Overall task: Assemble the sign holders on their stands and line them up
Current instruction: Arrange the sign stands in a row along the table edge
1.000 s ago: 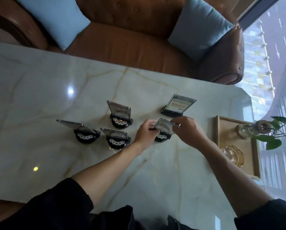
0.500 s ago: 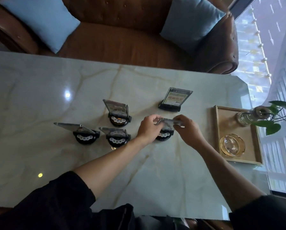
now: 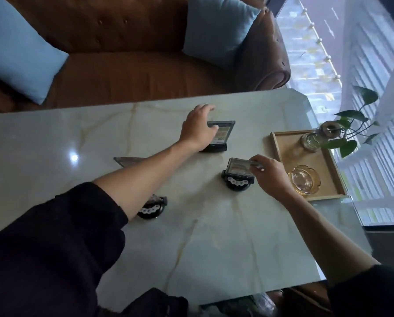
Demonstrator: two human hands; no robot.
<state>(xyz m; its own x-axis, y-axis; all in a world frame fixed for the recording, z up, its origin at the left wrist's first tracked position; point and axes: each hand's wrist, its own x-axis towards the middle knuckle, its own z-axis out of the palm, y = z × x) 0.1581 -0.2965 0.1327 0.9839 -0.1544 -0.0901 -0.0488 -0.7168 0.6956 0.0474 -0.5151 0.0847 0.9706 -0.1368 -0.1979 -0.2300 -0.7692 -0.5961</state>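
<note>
Right hand (image 3: 269, 173) pinches the sign holder (image 3: 239, 169) at frame centre; keep it steady. Left hand (image 3: 199, 128) seemingly closes around the far holder (image 3: 223, 135); draw it straight into line.

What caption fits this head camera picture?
Left hand reaches the far sign holder; right hand holds the near one.

sleeves (image 3: 54, 243): black, loose, pushed up | forearms bare | hands (image 3: 197, 128) bare

Left hand (image 3: 197, 128) reaches over to the far clear acrylic sign holder on a flat black base (image 3: 222, 136), while the right hand (image 3: 269, 173) pinches the nearer sign holder on its round black stand (image 3: 237, 177), all on a pale marble table (image 3: 214, 236).
</note>
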